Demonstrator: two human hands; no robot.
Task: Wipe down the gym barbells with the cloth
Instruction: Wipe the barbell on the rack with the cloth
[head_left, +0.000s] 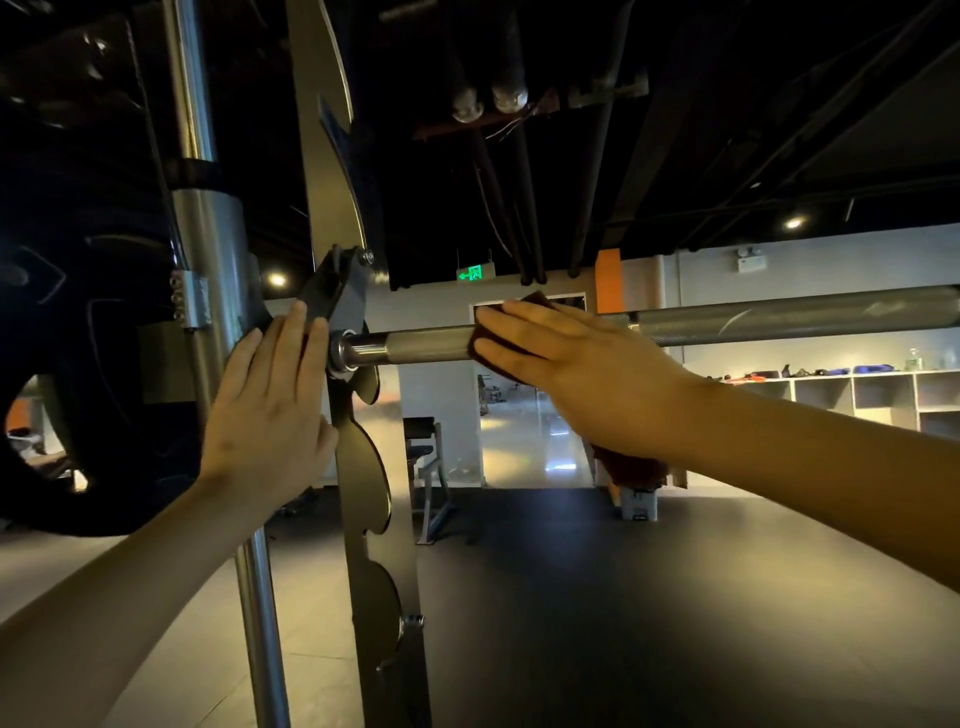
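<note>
right hand (566, 358), fingers straight, pressed the cloth (537, 301) on the barbell (779, 319) near its end; left hand (270, 410) lay flat against the rack (363, 493).

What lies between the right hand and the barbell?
The dark red cloth, pressed by the right hand onto the barbell, in the head view.

Bar (779, 319): silver steel, knurled crosshatch grip. Cloth (631, 465): dark red-brown. Plate (78, 312): black. Exit sign (474, 273): green. Pillar (608, 280): orange. Shelf (852, 387): white. Floor (623, 597): dark grey.

notched upright (363, 467) blocks leftward, bar (779, 319) rightward free
</note>
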